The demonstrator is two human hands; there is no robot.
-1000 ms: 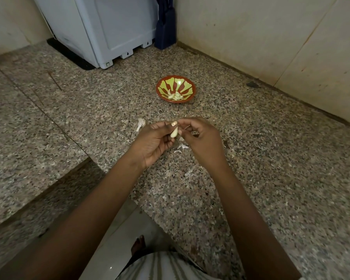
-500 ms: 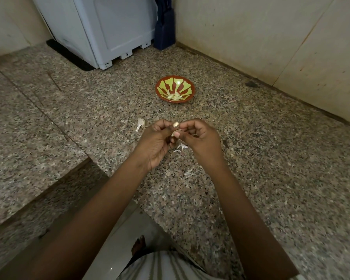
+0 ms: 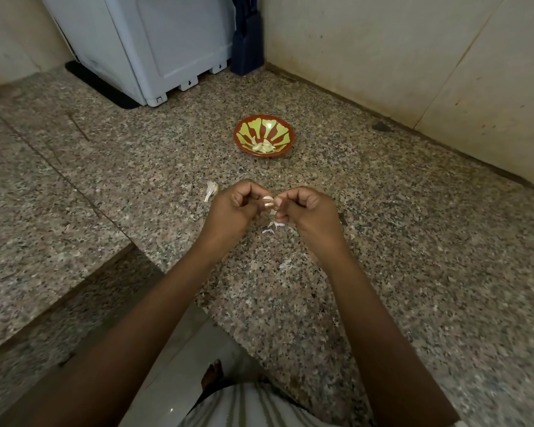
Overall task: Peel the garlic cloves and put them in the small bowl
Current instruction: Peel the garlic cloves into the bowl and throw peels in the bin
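While both hands work it, garlic clove: one, held in the air between the two hands, its pale end showing.
Left hand: fingers curled, pinching the clove from its side; it serves as the anchor.
Right hand: fingers curled, thumb and fingertips nipping the clove's other end; knuckles nearly meet the left hand's.
Step in hand: likely stripping skin from this clove.
Doing it well: keep the left pinch firm but not crushing, catch a loose edge of skin with the right thumbnail, pull along the clove, and turn it to check that no skin clings.
Small bowl: one, on the counter beyond the hands, well apart from them.
Peeled cloves: a small heap in the bowl's near side, perhaps three or four; they overlap too much for an exact count.
Pale piece: one, just beside the left hand's outer side; clove or husk, I cannot tell.
Skin scraps: a few, on the counter directly under the hands.
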